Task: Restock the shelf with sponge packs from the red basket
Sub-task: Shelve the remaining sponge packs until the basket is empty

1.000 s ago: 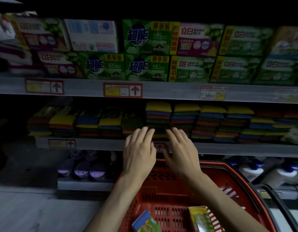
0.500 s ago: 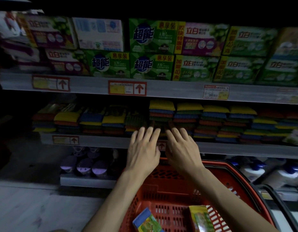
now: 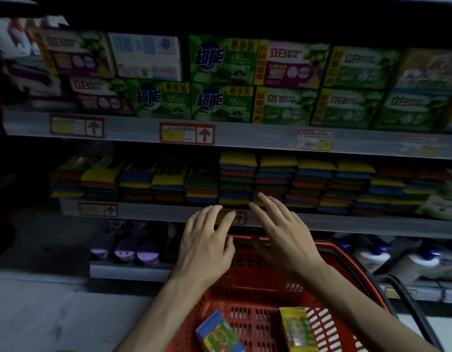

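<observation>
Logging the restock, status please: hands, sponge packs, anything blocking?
Left hand and right hand open, empty, above red plastic basket. Blue-edged sponge pack and yellow sponge pack lie in it. Nothing blocks the sponge shelf.

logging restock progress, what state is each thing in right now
left hand, open, empty, over the basket
right hand, open, empty, fingertips in front of the sponge stacks
basket, holds two packs
blue pack, in basket
yellow pack, in basket
sponge stacks, piled on the shelf
</observation>
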A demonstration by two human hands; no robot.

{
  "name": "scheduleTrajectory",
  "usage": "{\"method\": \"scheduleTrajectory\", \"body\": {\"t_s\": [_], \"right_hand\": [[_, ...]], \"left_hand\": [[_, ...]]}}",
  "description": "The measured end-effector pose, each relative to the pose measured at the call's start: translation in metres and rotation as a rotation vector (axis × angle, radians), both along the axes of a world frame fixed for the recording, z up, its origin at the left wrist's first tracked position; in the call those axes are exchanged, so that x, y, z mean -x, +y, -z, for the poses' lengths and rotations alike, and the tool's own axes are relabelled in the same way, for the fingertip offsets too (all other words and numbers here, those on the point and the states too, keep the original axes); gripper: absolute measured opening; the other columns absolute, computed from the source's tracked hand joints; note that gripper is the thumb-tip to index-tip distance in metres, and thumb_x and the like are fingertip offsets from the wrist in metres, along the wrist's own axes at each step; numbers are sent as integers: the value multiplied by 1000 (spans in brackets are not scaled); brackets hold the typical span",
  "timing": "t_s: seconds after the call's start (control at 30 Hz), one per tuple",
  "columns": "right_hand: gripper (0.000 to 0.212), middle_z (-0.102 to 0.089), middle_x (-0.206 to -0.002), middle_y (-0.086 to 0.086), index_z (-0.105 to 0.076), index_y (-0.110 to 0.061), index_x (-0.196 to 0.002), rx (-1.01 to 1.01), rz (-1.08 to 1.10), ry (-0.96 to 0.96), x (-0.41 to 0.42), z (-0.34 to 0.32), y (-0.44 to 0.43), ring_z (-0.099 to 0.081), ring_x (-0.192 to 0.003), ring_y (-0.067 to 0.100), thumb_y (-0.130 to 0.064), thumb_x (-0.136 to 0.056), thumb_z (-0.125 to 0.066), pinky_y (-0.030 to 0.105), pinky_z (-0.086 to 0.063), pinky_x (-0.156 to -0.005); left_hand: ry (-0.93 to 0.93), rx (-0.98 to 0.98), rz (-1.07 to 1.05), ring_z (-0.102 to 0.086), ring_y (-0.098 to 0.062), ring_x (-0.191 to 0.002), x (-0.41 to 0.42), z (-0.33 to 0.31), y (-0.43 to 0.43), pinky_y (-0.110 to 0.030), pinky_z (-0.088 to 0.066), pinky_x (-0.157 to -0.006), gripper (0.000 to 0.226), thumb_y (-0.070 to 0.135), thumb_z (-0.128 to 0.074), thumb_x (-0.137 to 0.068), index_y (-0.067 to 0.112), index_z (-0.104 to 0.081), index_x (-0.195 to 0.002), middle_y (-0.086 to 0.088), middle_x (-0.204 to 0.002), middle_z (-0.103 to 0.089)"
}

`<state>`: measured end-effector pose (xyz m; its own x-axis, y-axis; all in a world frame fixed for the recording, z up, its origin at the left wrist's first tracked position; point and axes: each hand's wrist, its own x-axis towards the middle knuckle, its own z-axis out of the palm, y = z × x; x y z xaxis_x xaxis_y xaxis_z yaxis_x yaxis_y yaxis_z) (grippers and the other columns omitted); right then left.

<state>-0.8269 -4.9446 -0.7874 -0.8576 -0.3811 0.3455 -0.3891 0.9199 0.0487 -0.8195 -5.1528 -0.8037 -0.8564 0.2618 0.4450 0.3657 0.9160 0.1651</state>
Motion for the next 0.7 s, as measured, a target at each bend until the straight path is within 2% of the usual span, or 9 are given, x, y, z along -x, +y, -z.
{"method": "scheduleTrajectory", "body": {"t_s": [0.1, 0.23, 0.33, 0.43, 0.53, 0.7], "right_hand": [[81, -31, -165, 8, -31, -22, -158, -2, 6, -42, -16, -4, 15, -34, -150, 28, -57, -91, -60, 42, -47, -108], [79, -47, -154, 3, -34, -25, -157, -7, 7, -131, -46, 0, 38, -49, -138, 24, -67, -91, -49, 40, -53, -102], [78, -52, -147, -1, -36, -27, -156, -22, 8, -274, -66, 16, 61, -55, -131, 23, -68, -89, -45, 37, -53, -98], [76, -51, -144, -2, -34, -28, -156, -92, 42, -484, -79, 43, 81, -53, -131, 24, -65, -92, -52, 38, -50, -100], [74, -50, -144, 2, -32, -24, -156, -147, 100, -682, -86, 77, 96, -51, -132, 26, -59, -95, -55, 37, -48, -99], [69, -54, -144, 5, -40, -24, -150, -149, 185, -908, -92, 133, 109, -55, -130, 29, -54, -92, -61, 37, -50, -98]], "left_hand": [[-18, 6, -8, -48, -27, -137, -18, -1, -1, -47, -45, -112, 58, 44, -63, -91, 25, -54, -145, -7, -147, -52], [-76, -2, -8, -47, -26, -137, -43, 2, -1, -45, -44, -110, 61, 52, -55, -91, 27, -51, -147, -5, -148, -50], [-149, 2, 2, -51, -28, -134, -54, 12, 4, -46, -47, -106, 64, 56, -47, -89, 27, -53, -145, -5, -147, -51], [-246, 40, 30, -53, -29, -132, -56, 31, 9, -46, -49, -104, 65, 58, -45, -87, 28, -54, -144, -5, -145, -53], [-347, 94, 78, -52, -27, -133, -57, 56, 15, -43, -46, -103, 63, 53, -57, -89, 29, -51, -147, -2, -144, -53], [-607, 382, 146, -37, -25, -142, -53, 93, 33, -42, -35, -109, 74, 47, -60, -94, 33, -27, -159, -2, -154, -37]]}}
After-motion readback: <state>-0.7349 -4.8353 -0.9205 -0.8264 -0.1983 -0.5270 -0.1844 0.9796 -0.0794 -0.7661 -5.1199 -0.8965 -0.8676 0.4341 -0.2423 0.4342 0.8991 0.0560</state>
